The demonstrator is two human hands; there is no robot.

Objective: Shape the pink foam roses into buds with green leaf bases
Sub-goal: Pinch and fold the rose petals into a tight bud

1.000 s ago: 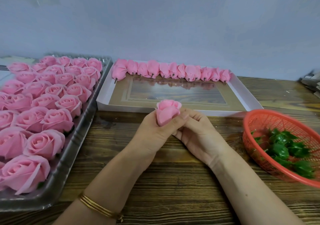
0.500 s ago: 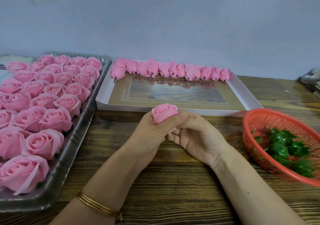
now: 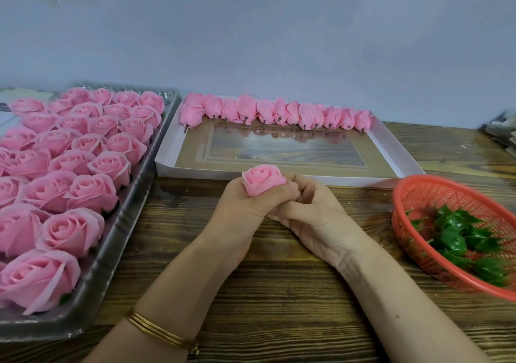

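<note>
Pink foam is being squeezed at mid-frame. The left hand (image 3: 245,211) has its fingers and thumb wrapped round the lower half of one rose (image 3: 264,179), so only the whorled top shows above the fist. The right hand (image 3: 315,214) sits just to the right of it and touches it, with fingers curled in toward the flower's underside. The knuckles hide whether it pinches the foot of the flower, holds a leaf piece or holds nothing. Both hands hover just above the wooden surface (image 3: 279,292), near the front rim of the white box (image 3: 279,177).

This looks like the shaping step, with the outer petals pressed inward to narrow the bloom. The flower looks tighter than the open roses (image 3: 69,167) in the grey tray (image 3: 111,251) at the left. It is not as slim as the finished buds (image 3: 273,114) lined along the box's far edge.

No green shows at its foot, so the leaf piece probably remains to be fitted. The next move would then call for the right hand to reach to the red basket (image 3: 402,195) at the lower right, where the green leaf bases (image 3: 460,237) lie. Meanwhile the left would need an even, gentle squeeze, since foam petals are likely to spring open or crease.
</note>
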